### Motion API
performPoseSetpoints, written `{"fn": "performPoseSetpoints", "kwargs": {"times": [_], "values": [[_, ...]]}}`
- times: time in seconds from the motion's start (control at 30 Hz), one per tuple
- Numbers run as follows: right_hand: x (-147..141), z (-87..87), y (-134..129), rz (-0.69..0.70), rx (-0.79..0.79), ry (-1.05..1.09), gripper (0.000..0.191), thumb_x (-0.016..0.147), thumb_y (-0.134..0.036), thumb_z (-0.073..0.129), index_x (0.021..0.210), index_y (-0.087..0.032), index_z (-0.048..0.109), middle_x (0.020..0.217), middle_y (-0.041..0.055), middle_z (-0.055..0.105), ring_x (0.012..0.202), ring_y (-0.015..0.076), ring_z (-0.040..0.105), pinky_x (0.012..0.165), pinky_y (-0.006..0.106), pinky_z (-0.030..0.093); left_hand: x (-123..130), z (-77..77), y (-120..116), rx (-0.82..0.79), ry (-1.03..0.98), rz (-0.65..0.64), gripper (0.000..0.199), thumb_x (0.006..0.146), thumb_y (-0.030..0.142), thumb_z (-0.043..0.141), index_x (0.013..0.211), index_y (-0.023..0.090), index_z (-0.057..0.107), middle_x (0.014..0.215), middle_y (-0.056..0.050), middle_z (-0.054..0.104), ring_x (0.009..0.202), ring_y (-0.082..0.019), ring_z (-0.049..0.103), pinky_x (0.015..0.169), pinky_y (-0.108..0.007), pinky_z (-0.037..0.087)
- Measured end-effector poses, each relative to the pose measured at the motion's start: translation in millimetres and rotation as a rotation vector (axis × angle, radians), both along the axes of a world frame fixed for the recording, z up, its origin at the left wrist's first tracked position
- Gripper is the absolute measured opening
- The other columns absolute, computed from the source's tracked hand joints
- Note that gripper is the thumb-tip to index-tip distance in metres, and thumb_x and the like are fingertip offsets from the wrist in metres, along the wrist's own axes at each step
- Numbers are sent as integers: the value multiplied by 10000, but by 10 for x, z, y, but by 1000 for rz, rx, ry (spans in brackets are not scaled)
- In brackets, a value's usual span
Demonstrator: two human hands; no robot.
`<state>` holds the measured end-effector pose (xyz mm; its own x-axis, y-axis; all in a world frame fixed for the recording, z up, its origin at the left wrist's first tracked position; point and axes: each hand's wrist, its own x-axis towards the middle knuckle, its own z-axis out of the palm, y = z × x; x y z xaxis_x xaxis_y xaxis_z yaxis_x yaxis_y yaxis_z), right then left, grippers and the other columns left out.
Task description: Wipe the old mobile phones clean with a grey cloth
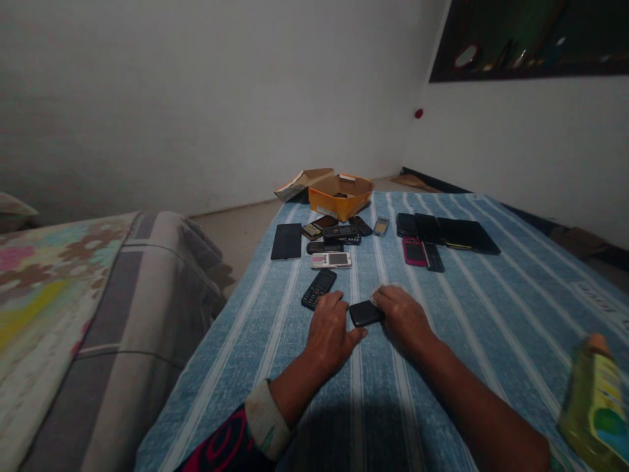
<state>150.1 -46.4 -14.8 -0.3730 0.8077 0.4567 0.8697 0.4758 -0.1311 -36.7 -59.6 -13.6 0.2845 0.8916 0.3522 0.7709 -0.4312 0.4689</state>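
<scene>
One black phone [362,314] we clamp in our right hand [403,321]; left hand [330,333] open beside it; grouped devices [414,252] lie right, loose phones [331,261] left, nearer than the orange box [334,203].

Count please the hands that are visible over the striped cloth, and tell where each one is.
2. The left hand is beside the keypad phone; the right hand holds the right end of the black phone. No others show.
</scene>
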Motion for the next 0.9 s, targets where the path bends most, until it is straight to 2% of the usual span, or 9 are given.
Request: {"fn": "performPoseSetpoints", "kwargs": {"times": [0.13,0.23,0.37,0.43,0.57,0.63,0.8,0.9], "values": [[-73,13,-65,-2,24,-1,199,873,-44,511,855,-179,656,873,79,640,839,216,542,770,318,427,9,-20,7,23,3,-9,351,656,220,801,943,150,611,1199,-151,602,1141,-327,539,988,-518,468],[-228,26,-130,105,85,20,192,891,-62,496,860,-175,647,848,75,624,831,216,529,797,327,430,18,-46,19,38,-4,-18,388,664,211,769,1011,143,610,1203,-157,603,1138,-328,544,982,-523,470],[-303,33,-145,218,110,51,188,911,-83,480,864,-174,637,842,66,615,838,208,522,812,323,431,24,-49,38,57,1,-27,261,689,168,706,942,178,639,1194,-126,615,1130,-313,554,978,-516,470],[-238,27,-107,193,92,43,182,905,-78,491,863,-176,638,839,63,618,833,205,525,802,318,429,24,-31,43,44,-10,-36,246,690,186,722,924,182,648,1181,-120,626,1119,-311,561,973,-513,475],[-56,7,-17,13,15,10,207,863,-29,510,816,-185,639,815,62,624,810,211,536,781,325,424,30,2,40,19,-20,-35,294,664,216,774,927,171,652,1167,-125,633,1110,-310,567,968,-495,486],[-41,4,-22,-15,0,7,213,847,-16,514,807,-184,639,819,67,627,815,216,538,769,323,425,34,1,33,24,-21,-28,305,662,210,775,936,163,651,1156,-129,636,1105,-308,570,963,-484,492],[-215,17,-131,192,51,49,195,858,-32,509,887,-171,643,870,73,634,871,217,537,818,323,433,34,-15,19,45,-13,-37,264,675,176,743,921,149,650,1145,-139,646,1085,-305,581,964,-486,495],[-193,18,-110,176,40,40,192,848,-30,516,881,-169,644,855,68,633,860,219,539,813,326,434,31,3,15,42,-13,-35,268,673,184,750,920,154,651,1149,-137,647,1088,-308,583,960,-492,497]]}}
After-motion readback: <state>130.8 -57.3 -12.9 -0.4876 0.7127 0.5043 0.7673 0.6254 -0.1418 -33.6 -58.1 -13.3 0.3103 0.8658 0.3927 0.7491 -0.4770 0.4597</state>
